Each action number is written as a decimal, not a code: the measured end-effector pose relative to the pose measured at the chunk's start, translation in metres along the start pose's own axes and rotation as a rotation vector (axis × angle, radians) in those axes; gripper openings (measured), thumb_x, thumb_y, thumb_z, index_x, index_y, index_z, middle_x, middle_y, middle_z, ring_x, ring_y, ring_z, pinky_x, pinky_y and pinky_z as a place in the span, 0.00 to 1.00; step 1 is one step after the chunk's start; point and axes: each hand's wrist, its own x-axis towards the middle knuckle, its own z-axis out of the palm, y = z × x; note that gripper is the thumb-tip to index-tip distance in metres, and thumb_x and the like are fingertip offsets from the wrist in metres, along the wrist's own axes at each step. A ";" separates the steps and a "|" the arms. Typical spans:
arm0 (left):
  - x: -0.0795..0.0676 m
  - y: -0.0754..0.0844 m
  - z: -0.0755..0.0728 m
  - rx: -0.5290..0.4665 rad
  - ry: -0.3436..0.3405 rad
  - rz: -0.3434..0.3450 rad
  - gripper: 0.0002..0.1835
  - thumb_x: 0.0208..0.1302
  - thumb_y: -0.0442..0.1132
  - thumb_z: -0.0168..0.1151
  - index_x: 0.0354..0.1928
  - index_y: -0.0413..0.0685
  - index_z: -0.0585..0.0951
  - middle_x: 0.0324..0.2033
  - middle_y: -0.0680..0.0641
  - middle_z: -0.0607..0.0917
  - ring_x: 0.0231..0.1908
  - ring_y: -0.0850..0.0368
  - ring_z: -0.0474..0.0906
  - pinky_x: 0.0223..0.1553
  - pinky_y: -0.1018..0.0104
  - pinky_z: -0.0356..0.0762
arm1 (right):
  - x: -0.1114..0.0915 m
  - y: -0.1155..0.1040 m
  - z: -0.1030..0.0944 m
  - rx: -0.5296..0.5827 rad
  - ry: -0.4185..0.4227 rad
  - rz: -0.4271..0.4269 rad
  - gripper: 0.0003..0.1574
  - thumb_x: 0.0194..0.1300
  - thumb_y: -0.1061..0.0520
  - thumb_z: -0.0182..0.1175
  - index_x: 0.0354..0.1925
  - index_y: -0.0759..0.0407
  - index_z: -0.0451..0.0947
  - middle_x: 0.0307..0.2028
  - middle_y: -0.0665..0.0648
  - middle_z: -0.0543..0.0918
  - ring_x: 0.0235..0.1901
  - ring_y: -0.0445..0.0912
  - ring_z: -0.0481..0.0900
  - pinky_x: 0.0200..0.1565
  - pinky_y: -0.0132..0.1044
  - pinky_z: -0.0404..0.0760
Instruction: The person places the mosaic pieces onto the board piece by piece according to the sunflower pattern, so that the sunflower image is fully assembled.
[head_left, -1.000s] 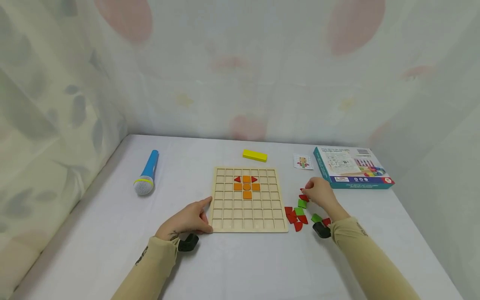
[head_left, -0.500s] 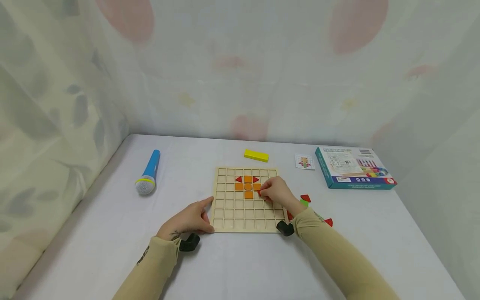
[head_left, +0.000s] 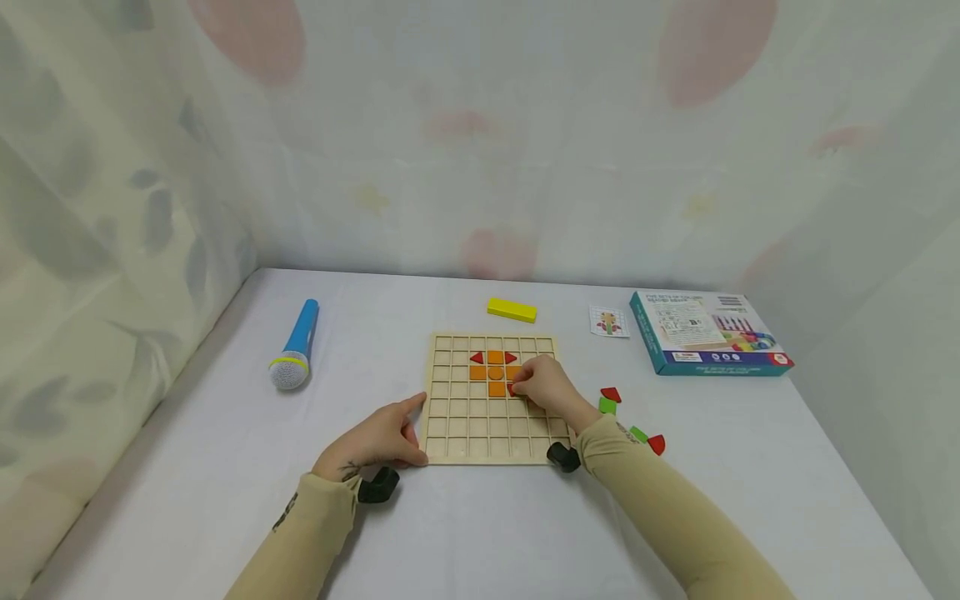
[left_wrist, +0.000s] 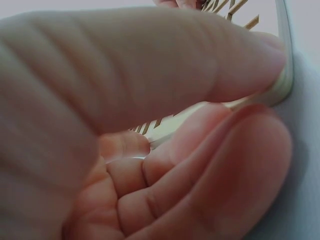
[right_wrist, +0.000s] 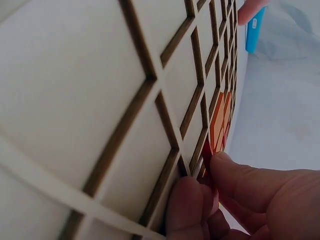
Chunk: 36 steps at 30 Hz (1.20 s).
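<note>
A square wooden grid board (head_left: 457,429) lies on the white table, with orange tiles (head_left: 477,374) and two red triangles (head_left: 477,358) in its upper cells. My left hand (head_left: 375,435) rests against the board's left side, thumb at the near corner and index finger farther up the edge. In the left wrist view the thumb (left_wrist: 240,65) touches the board's rim. My right hand (head_left: 551,387) pinches a small red tile (head_left: 512,389) at a cell just right of the lowest orange square. Fingers partly hide that tile in the right wrist view.
Red (head_left: 656,444) and green tiles (head_left: 607,406) lie right of the board, some hidden by the right forearm. Behind the board are a yellow block (head_left: 512,310) and a pattern card (head_left: 608,322). A game box (head_left: 708,333) stands back right, a toy microphone (head_left: 296,346) left.
My right hand has moved left from the loose tiles to the board, carrying a red tile, then slightly farther left and down into a cell. The left hand has stayed at the board's edge.
</note>
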 end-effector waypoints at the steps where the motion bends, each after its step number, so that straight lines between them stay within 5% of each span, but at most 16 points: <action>1: 0.000 0.000 0.000 -0.002 0.000 0.001 0.57 0.38 0.29 0.74 0.71 0.44 0.51 0.19 0.45 0.76 0.17 0.58 0.71 0.21 0.66 0.73 | 0.000 0.000 0.000 -0.006 0.003 0.000 0.04 0.57 0.61 0.63 0.26 0.60 0.81 0.26 0.53 0.78 0.22 0.42 0.70 0.23 0.29 0.69; 11: 0.000 0.002 0.001 -0.004 -0.013 0.011 0.57 0.38 0.29 0.74 0.71 0.43 0.51 0.20 0.45 0.76 0.17 0.58 0.71 0.21 0.66 0.74 | -0.005 0.006 -0.023 -0.009 0.025 -0.039 0.07 0.59 0.60 0.61 0.35 0.62 0.81 0.32 0.56 0.81 0.28 0.45 0.74 0.30 0.33 0.74; 16: 0.001 0.001 -0.001 0.013 -0.016 0.016 0.57 0.40 0.30 0.73 0.72 0.43 0.50 0.20 0.45 0.77 0.17 0.57 0.72 0.22 0.65 0.74 | -0.009 0.010 -0.042 -0.136 0.054 -0.074 0.07 0.60 0.57 0.60 0.35 0.60 0.81 0.34 0.56 0.81 0.32 0.47 0.74 0.34 0.37 0.75; 23: 0.002 -0.001 0.000 0.008 0.002 -0.002 0.57 0.38 0.29 0.74 0.71 0.44 0.51 0.20 0.44 0.77 0.17 0.57 0.72 0.21 0.65 0.73 | -0.008 0.002 -0.017 -0.428 -0.029 -0.137 0.12 0.58 0.46 0.62 0.29 0.54 0.79 0.29 0.50 0.79 0.26 0.45 0.72 0.27 0.35 0.69; 36: -0.002 0.003 -0.001 0.015 -0.014 0.028 0.57 0.39 0.30 0.73 0.71 0.42 0.50 0.20 0.44 0.77 0.18 0.57 0.73 0.21 0.65 0.74 | -0.006 -0.005 0.002 -0.533 -0.005 -0.130 0.13 0.58 0.47 0.61 0.25 0.53 0.76 0.22 0.50 0.76 0.23 0.44 0.71 0.23 0.35 0.66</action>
